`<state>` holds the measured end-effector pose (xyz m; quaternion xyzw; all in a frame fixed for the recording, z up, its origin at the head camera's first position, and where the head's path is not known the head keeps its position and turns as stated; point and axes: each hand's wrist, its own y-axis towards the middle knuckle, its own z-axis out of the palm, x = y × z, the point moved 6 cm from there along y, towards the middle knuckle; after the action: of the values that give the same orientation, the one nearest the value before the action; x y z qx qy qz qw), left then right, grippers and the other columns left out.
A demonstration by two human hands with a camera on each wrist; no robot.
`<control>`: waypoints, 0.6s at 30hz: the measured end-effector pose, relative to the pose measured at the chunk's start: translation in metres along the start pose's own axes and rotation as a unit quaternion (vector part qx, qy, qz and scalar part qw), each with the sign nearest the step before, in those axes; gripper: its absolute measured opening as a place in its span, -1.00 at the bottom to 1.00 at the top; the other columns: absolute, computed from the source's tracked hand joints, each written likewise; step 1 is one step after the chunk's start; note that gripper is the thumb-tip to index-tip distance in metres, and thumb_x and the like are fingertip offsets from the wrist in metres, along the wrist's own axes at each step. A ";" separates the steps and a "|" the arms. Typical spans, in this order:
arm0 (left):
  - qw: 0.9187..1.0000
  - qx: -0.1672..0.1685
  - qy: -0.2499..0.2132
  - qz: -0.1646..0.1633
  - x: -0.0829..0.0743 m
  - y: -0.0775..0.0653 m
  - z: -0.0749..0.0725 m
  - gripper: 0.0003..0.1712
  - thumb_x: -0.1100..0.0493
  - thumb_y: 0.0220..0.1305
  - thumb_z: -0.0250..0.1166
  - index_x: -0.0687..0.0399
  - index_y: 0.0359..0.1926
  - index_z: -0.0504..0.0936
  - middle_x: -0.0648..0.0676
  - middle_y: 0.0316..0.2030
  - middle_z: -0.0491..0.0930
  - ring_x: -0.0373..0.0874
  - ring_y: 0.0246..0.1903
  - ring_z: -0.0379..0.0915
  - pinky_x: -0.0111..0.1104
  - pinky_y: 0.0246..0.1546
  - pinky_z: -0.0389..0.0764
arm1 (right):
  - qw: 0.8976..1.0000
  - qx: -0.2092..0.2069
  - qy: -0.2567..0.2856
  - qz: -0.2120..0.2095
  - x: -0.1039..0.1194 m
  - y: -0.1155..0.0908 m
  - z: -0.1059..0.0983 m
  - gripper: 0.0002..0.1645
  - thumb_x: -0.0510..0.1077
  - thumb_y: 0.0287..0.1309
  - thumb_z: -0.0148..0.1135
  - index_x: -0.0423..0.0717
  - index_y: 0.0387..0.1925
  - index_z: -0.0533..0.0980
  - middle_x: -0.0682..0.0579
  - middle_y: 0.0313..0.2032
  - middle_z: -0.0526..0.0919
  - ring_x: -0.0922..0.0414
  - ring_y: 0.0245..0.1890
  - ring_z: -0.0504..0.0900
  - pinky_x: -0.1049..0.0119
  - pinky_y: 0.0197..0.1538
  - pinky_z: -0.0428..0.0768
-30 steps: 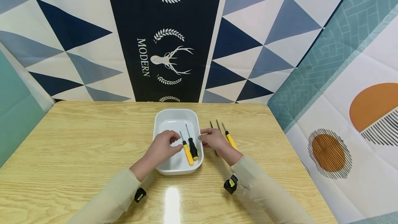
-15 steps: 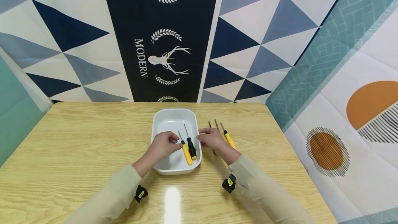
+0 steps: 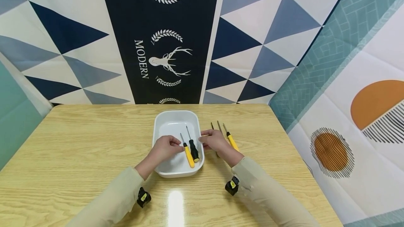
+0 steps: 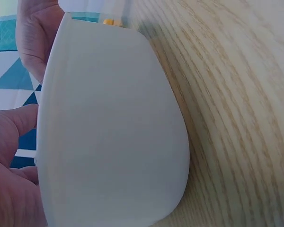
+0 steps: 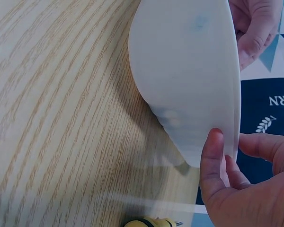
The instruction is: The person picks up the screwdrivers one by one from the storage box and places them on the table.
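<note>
Presently, head view, right hand [image 3: 216, 140]: pinching the near side wall of the white tray [image 3: 173, 123], thumb and fingers closed down to the wall's thickness.
White tray: on the wooden table [image 3: 104, 139], left of that pinch.
Left hand [image 3: 165, 147]: above the tray floor, loosely bent, thumb and fingertips apart — appears to hold nothing; thumb contact with yellow-handled screwdriver [image 3: 189, 157] cannot be told.
Black-handled screwdriver [image 3: 194, 150]: in tray, between the hands.
Second yellow screwdriver [image 3: 233, 142]: on table, right of the pinch.
Left wrist view: tray wall upright beside left thumb.
Right wrist view: fingertip against outer wall — thumb at rim.
</note>
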<state>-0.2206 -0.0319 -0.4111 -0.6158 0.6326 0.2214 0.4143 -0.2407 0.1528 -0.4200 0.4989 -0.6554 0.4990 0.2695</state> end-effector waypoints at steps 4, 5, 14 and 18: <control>1.000 0.011 -0.004 -0.022 0.004 0.002 0.002 -0.68 0.07 0.04 0.39 0.19 -0.24 0.65 0.06 -0.34 0.61 -0.17 -0.37 0.46 -0.45 -0.39 0.48 | 1.000 -0.001 -0.001 0.001 0.000 0.000 0.000 -0.62 -0.19 0.22 0.15 -0.23 0.06 0.47 -0.15 -0.14 0.61 0.09 -0.29 0.62 0.14 -0.11 0.65; 0.999 0.015 -0.008 -0.027 0.004 0.003 0.002 -0.69 0.06 0.04 0.39 0.18 -0.24 0.65 0.06 -0.34 0.61 -0.18 -0.38 0.46 -0.45 -0.40 0.48 | 1.000 -0.001 -0.001 0.002 0.000 0.000 0.000 -0.62 -0.19 0.22 0.15 -0.23 0.06 0.47 -0.15 -0.14 0.61 0.09 -0.30 0.62 0.14 -0.10 0.64; 0.993 0.037 -0.076 -0.080 0.011 0.004 0.006 -0.70 0.09 0.07 0.38 0.20 -0.23 0.65 0.07 -0.34 0.61 -0.20 -0.38 0.53 -0.40 -0.31 0.59 | 1.000 0.000 -0.002 -0.001 0.001 -0.001 0.000 -0.61 -0.20 0.21 0.15 -0.25 0.06 0.47 -0.15 -0.17 0.62 0.10 -0.33 0.61 0.12 -0.10 0.64; 0.986 0.045 -0.126 -0.097 0.012 0.004 0.007 -0.67 0.13 0.09 0.36 0.28 -0.18 0.61 0.15 -0.26 0.62 -0.14 -0.30 0.57 -0.35 -0.19 0.64 | 1.000 0.000 -0.003 0.002 0.001 -0.002 0.000 -0.60 -0.21 0.21 0.15 -0.26 0.07 0.46 -0.15 -0.17 0.62 0.09 -0.32 0.61 0.12 -0.09 0.64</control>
<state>-0.2218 -0.0330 -0.4251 -0.6222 0.5216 0.2279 0.5375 -0.2395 0.1521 -0.4185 0.4989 -0.6571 0.4979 0.2673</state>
